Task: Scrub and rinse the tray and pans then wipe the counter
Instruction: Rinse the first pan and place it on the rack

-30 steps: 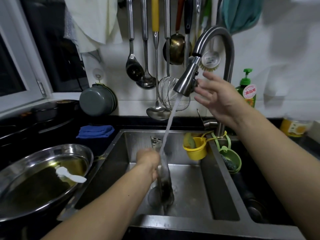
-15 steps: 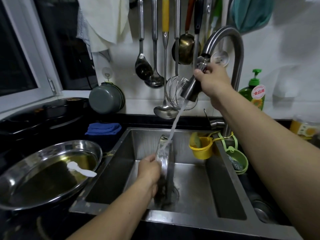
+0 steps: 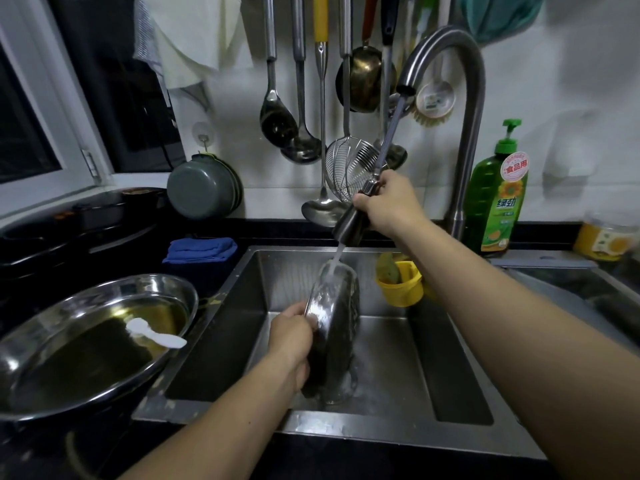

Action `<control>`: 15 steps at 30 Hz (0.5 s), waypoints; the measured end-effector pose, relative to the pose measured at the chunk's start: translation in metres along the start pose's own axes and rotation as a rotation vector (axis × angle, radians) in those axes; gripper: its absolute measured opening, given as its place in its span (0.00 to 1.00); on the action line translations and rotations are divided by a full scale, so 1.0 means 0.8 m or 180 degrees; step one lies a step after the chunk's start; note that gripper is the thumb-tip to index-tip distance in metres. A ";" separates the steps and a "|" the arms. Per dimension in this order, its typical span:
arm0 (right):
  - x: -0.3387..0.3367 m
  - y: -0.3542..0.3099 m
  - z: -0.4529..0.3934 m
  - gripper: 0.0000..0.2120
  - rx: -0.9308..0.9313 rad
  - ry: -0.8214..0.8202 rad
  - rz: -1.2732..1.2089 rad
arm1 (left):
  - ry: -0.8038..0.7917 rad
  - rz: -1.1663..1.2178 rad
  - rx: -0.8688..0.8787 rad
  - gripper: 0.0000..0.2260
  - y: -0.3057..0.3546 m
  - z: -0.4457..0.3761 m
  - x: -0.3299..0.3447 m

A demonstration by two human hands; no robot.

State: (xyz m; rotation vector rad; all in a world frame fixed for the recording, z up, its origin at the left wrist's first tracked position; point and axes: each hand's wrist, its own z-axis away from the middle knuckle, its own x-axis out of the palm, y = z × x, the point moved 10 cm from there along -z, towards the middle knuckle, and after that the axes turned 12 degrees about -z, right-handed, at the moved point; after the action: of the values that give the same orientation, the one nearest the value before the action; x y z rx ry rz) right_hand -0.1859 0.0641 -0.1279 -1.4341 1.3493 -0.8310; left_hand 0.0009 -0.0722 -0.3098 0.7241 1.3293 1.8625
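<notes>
A steel tray [image 3: 334,327] stands on edge in the sink [image 3: 433,344], and my left hand [image 3: 292,341] grips its left rim. My right hand [image 3: 391,202] holds the pull-out spray head [image 3: 349,223], drawn down on its hose from the faucet [image 3: 467,98]. Water streams from the head onto the tray's top edge. A large steel pan [image 3: 93,337] with oily liquid and a white spoon [image 3: 154,336] sits on the counter at left.
Ladles and a wire skimmer [image 3: 349,168] hang on the wall behind the sink. A yellow sponge holder [image 3: 400,285] clings to the sink's back. A blue cloth [image 3: 201,249], a grey pot [image 3: 204,190] and a green soap bottle [image 3: 497,199] stand around it.
My right hand reached the spray head, took hold of it and pulled it down out of the faucet toward the tray. The left hand kept holding the tray upright.
</notes>
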 end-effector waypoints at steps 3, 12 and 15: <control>0.000 -0.017 0.011 0.15 -0.0121 0.0122 0.0178 | 0.0046 -0.0033 -0.0045 0.19 -0.003 -0.001 -0.009; -0.014 -0.032 0.016 0.17 -0.0270 0.0329 0.0817 | 0.0273 -0.0225 -0.0164 0.15 0.001 -0.001 -0.042; -0.022 -0.036 0.020 0.18 -0.0284 0.0295 0.1008 | 0.0329 -0.0223 -0.0165 0.15 0.000 -0.005 -0.049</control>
State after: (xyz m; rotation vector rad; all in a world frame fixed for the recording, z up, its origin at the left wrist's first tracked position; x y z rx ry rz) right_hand -0.1648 0.0824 -0.1033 -1.2171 1.6502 -0.6415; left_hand 0.0204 -0.1064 -0.3122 0.5543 1.3484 1.8928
